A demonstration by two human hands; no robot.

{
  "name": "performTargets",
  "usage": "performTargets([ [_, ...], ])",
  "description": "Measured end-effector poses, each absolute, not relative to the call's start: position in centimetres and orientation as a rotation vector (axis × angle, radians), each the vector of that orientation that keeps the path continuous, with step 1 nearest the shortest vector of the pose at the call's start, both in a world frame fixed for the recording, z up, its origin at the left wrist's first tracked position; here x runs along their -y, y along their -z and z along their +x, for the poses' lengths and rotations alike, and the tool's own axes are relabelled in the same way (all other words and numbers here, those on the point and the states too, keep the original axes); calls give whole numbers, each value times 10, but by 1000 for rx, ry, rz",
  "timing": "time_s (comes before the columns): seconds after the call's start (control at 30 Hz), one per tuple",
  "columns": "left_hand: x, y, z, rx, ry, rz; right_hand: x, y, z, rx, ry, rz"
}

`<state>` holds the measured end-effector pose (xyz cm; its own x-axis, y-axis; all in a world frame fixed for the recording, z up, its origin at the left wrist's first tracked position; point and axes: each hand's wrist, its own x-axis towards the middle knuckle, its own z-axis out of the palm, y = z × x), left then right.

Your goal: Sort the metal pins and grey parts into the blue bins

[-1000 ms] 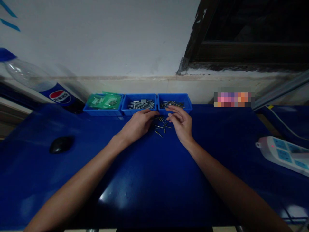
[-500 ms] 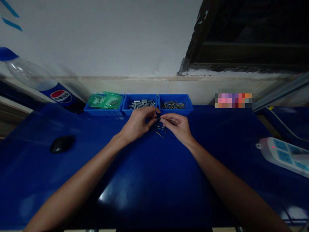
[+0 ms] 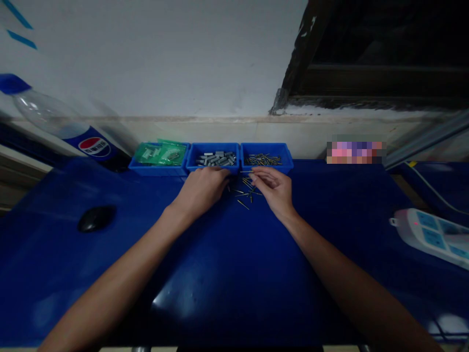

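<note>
My right hand (image 3: 274, 189) pinches a thin metal pin (image 3: 246, 171) between thumb and fingertips, just in front of the right blue bin (image 3: 266, 169). Below those fingertips lies a loose group of similar slim, brass-and-dark pins (image 3: 242, 204) on the blue table. To the left, my left hand (image 3: 203, 189) is closed, back upward, before the middle blue bin (image 3: 214, 148). Its fingers curl downward, and what they hold, if anything, is hidden. More pins (image 3: 262, 159) fill the right bin, and grey metal pieces (image 3: 219, 158) lie in the middle one.
The left blue bin (image 3: 157, 170) holds green plastic packets (image 3: 166, 152). A Pepsi bottle (image 3: 93, 145) stands at the back left, with a black mouse (image 3: 95, 218) in front. A white power strip (image 3: 432, 234) lies at the right. A wall runs behind the bins.
My hands have moved apart: the left went left and turned its back upward, the right shifted slightly right with a pin. More loose pins now show between them.
</note>
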<state>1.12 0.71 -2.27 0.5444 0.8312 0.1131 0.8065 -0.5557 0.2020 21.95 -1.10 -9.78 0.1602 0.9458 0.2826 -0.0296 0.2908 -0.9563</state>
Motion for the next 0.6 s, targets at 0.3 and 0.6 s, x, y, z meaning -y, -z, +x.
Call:
performTargets([
  [0.3,-6,24,7,-1709,206,2599,16,94,221,1230,-799,-1052],
  [0.6,-7,20,7,-1770,214,2556,16,97,223,1238,-838,-1013],
])
